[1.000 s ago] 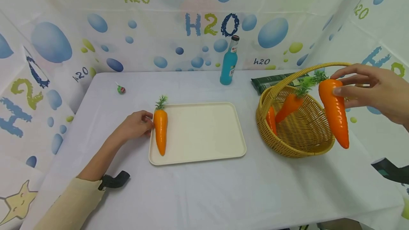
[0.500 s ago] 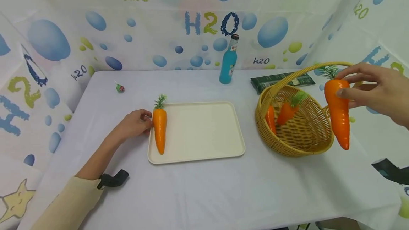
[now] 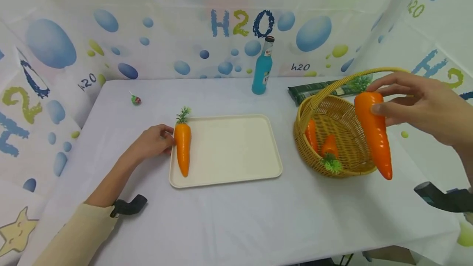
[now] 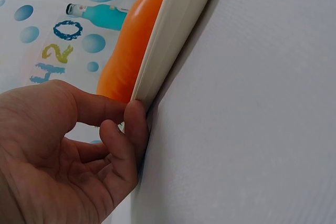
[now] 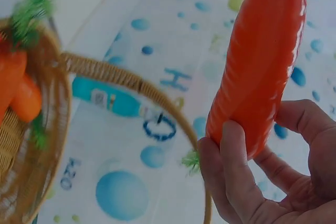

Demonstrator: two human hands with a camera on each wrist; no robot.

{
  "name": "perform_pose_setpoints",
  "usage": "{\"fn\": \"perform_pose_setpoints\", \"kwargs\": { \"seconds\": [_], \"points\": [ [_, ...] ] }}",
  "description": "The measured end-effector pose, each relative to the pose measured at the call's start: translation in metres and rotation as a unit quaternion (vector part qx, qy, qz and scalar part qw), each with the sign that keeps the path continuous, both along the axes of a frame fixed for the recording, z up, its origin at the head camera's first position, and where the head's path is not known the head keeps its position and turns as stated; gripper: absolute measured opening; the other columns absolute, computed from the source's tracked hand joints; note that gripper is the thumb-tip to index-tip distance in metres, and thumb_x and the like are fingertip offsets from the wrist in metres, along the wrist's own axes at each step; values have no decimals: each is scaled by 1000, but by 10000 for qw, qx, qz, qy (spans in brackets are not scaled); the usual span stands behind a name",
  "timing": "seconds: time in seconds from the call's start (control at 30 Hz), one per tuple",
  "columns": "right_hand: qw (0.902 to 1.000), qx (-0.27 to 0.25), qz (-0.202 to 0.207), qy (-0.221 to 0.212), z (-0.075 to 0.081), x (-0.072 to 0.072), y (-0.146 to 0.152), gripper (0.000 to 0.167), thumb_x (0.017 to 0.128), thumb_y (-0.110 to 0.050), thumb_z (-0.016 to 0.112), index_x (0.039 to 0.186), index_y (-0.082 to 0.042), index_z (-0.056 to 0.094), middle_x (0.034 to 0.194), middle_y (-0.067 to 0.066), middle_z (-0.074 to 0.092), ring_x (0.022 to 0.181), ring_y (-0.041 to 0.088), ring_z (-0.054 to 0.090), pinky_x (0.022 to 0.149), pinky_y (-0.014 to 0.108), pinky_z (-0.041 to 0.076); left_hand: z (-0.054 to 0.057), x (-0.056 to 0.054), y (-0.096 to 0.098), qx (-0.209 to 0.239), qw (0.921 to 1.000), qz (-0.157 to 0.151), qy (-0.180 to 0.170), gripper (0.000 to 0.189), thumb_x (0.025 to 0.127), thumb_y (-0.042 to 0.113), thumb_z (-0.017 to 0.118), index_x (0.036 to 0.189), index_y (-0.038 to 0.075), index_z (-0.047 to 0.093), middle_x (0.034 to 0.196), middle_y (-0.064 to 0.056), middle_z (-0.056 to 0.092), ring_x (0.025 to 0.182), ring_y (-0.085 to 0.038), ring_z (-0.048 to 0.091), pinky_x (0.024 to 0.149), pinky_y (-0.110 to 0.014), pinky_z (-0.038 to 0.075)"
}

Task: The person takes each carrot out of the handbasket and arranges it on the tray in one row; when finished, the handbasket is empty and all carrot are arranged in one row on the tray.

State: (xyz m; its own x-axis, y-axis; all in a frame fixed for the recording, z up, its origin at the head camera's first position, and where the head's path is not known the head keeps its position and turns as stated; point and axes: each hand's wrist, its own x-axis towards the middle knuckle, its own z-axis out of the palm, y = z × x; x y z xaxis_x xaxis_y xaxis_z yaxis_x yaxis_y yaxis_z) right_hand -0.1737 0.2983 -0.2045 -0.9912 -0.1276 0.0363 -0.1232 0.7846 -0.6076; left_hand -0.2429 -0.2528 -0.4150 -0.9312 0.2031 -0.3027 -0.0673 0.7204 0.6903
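Observation:
My right hand (image 3: 421, 104) grips an orange toy carrot (image 3: 375, 138) near its thick end, tip pointing down, over the right side of a wicker basket (image 3: 306, 145). The right wrist view shows fingers curled round the same carrot (image 5: 260, 61). Inside the basket lie two more carrots, one of them (image 3: 329, 146) with green leaves at the near rim. On the left, my left hand (image 3: 154, 141) pinches the left rim of a cream tray (image 3: 229, 151); the left wrist view shows the tray rim (image 4: 168, 40) between fingertips. One carrot (image 3: 182, 149) lies along that side of the tray.
A blue bottle (image 3: 262, 67) stands upright at the back of the table. Behind the basket lies a dark green packet (image 3: 308, 90). A small lollipop (image 3: 136, 100) lies at the back left. The basket's handle (image 3: 351, 78) arches up toward my right hand.
My right hand and its carrot moved slightly right, then back left over the basket. One carrot inside tipped over, its leaves now at the near rim. My left hand stays at the tray.

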Motion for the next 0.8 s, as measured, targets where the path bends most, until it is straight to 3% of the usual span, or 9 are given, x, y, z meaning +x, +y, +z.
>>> {"fn": "perform_pose_setpoints", "kwargs": {
  "seconds": [0.2, 0.4, 0.6, 0.8],
  "points": [
    [9943, -376, 897, -432, 13, -10, -61, 36, 93, -22, 70, 126, -16, 58, 125, 6, 58, 98, 23, 67, 71, 32, 57, 6, 1, 1, -56, 10000, -24, -18, 50, 94, 15, 54, 138, -8, 43, 110, -20, 58, 79, -23, 61, 73, -32, 52],
    [9855, -527, 1401, -797, 10, -35, -131, 36, 91, -28, 73, 123, -21, 59, 123, 5, 60, 98, 25, 66, 75, 36, 57, 4, 3, 4, -32, 10000, -19, 4, 51, 94, 15, 55, 138, -8, 43, 109, -20, 59, 79, -23, 61, 72, -31, 52],
    [9714, -947, 1912, -1038, -14, -70, -196, 32, 91, -22, 72, 120, -17, 58, 115, 7, 61, 90, 23, 69, 69, 36, 58, 0, 0, 1, -27, 9999, -48, 96, 50, 94, 15, 56, 136, -8, 45, 109, -20, 60, 78, -22, 62, 71, -32, 52],
    [9704, -713, 2031, -1094, -63, -97, -263, 27, 92, -19, 71, 115, -15, 58, 110, 7, 63, 85, 19, 69, 66, 31, 57, 0, -1, 1, 9, 9999, -71, 128, 48, 95, 15, 55, 136, -8, 45, 107, -19, 60, 77, -23, 62, 71, -32, 52]
  ]
}}
